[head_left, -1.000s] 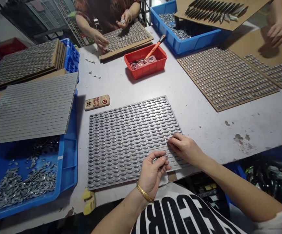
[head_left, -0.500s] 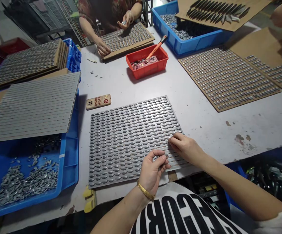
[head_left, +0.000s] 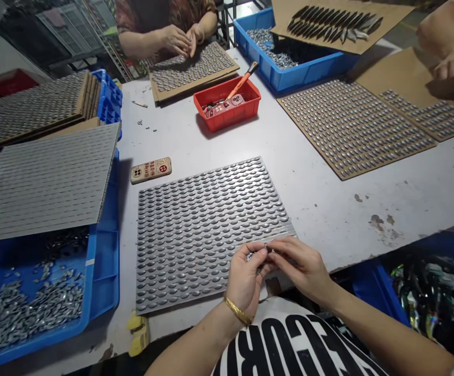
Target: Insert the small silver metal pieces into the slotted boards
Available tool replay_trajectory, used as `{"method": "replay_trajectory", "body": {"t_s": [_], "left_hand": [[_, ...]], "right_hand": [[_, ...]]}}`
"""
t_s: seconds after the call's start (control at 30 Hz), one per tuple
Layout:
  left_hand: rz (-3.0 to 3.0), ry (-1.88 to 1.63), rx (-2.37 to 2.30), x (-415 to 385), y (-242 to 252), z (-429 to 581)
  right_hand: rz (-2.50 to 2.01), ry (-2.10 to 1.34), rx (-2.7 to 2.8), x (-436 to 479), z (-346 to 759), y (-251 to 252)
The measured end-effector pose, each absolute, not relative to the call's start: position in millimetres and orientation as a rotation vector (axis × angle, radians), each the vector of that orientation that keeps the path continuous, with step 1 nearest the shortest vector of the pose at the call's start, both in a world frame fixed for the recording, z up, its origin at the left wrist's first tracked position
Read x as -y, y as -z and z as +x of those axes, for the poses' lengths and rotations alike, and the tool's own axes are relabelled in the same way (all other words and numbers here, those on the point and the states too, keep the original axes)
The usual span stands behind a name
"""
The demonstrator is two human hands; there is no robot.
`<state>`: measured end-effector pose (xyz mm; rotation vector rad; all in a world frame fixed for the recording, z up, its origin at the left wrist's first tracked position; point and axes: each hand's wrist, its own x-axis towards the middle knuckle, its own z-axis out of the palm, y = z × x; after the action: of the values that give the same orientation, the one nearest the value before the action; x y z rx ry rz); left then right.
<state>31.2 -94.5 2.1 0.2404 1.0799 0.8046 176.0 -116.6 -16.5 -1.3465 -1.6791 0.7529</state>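
Note:
Before me lies a grey board covered with rows of small silver oval pieces; bare strips show near its right edge. My left hand, with a gold bracelet at its wrist, curls around several loose silver oval pieces over the board's near right part. Thumb and index finger of that hand meet the fingertips of my right hand. The right fingers are pinched at a small silver piece, which the fingertips partly hide.
Left stands a blue bin of loose silver pieces, with a grey board across it. Beyond my board are a wooden block and a red tray holding an orange-handled tool. Filled cardboard lies right. Co-workers' hands are across the table.
My right hand has drawn back from the board's right edge to the left hand's fingertips. Across the table, a co-worker's two hands have come together. The view has shifted slightly.

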Motion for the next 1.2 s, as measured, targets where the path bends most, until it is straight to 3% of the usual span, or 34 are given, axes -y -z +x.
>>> {"method": "replay_trajectory", "body": {"t_s": [0.57,0.97,1.2], "left_hand": [[0.123,-0.735,-1.047,96.7,-7.3,37.7],[0.236,-0.667,-1.059,99.8,-6.4,36.0],[0.170,-0.692,-1.066,97.4,-7.2,35.4]], "right_hand": [[-1.402,-0.681,1.945,108.2,209.6,26.4],[-1.370,-0.201,2.456,72.9,227.8,40.2],[-1.366,-0.282,2.439,71.1,230.0,38.9]]}}
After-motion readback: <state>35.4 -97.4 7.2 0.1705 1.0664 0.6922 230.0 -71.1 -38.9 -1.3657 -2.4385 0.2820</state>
